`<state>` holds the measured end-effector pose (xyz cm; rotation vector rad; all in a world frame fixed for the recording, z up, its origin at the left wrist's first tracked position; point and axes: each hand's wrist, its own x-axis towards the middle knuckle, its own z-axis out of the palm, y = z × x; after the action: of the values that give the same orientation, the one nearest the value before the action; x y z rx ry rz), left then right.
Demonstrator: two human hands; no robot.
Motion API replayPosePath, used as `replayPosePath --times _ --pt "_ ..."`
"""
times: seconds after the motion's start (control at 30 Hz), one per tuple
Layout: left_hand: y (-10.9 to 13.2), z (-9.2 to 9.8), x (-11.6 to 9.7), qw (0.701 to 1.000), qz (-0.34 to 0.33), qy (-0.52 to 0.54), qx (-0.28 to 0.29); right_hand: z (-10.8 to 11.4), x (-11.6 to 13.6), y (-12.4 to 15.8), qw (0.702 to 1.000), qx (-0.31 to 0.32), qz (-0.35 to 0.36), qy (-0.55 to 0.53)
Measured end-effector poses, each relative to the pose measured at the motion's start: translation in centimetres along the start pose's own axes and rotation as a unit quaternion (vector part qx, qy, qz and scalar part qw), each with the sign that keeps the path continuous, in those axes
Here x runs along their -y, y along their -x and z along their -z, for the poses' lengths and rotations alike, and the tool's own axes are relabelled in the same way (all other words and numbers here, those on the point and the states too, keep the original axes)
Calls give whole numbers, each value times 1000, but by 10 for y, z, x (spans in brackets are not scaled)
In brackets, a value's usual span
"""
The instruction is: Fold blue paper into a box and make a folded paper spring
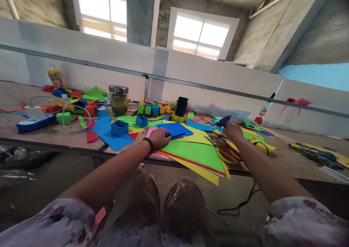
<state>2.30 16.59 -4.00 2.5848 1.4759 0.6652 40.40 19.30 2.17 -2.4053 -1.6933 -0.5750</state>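
Observation:
My left hand (pixel 159 137), with a dark beaded bracelet on its wrist, rests at the near side of the table. Its fingers are closed on the end of a narrow blue strip (pixel 178 134), which lies over a blue sheet (pixel 180 129). Further right, my right hand (pixel 233 130) is wrapped around a dark blue tool (pixel 223 121) that looks like a glue gun; the grip hides part of it. Green sheets (pixel 193 154) and yellow sheets (pixel 203 133) lie between the hands. Left of my left hand stand two small open blue boxes (pixel 119 128).
Yellow-handled scissors (pixel 226 155) lie near my right forearm. A phone (pixel 181 106) stands upright at the back, near a lidded glass jar (pixel 118 100) and several coloured blocks (pixel 155 109). At left sits a blue-and-white power strip (pixel 36 122) with a white cable. A dark cord (pixel 240 207) hangs below the table edge.

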Motion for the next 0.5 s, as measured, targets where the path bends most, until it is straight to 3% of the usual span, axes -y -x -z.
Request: replayPosePath --times 0.13,0.27,0.4,0.5 --pt "-1 -1 1 1000 -3 3 3 19 -6 -13 992 -104 -63 -33" --pt "1 0 2 1000 -9 7 2 44 -24 -13 984 -133 -92 -73" --pt "3 2 0 1000 -2 12 7 70 -53 11 979 -118 -124 -116" --pt "5 3 -2 1000 2 14 25 90 -71 36 969 -153 -133 -143"
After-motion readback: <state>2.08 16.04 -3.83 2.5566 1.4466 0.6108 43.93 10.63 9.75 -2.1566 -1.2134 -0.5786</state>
